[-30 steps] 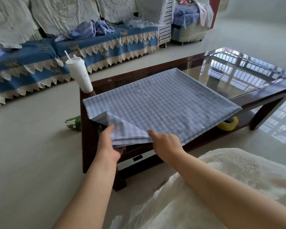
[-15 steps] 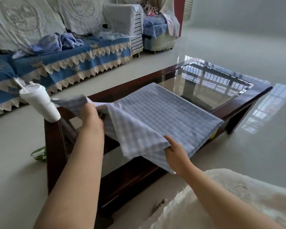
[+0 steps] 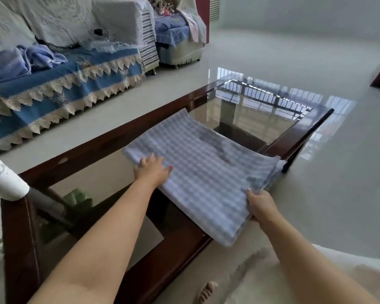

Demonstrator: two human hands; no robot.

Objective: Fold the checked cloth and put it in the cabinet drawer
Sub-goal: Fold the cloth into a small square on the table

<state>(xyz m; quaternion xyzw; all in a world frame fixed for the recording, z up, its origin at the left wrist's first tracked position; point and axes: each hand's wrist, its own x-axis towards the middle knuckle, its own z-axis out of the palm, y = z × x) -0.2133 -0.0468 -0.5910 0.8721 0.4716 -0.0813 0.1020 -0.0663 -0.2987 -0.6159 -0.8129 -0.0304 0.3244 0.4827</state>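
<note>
The blue-and-white checked cloth (image 3: 206, 172) lies folded over on the right half of the glass-topped coffee table (image 3: 110, 141), its near corner hanging past the table's front rim. My left hand (image 3: 151, 170) rests flat on the cloth's left part, fingers spread. Near the front right edge, my right hand (image 3: 261, 205) grips the stacked layers of the cloth. No cabinet drawer shows in this view.
A white cup (image 3: 4, 178) stands on the table's near left corner. A blue-covered sofa (image 3: 59, 84) with crumpled clothes runs along the back left. Something green (image 3: 77, 196) shows through the glass. Pale shiny floor lies to the right.
The left hand has carried the cloth's left side over to the right and laid it down, halving the cloth. The right hand moved to the front right edge. The view shifted right.
</note>
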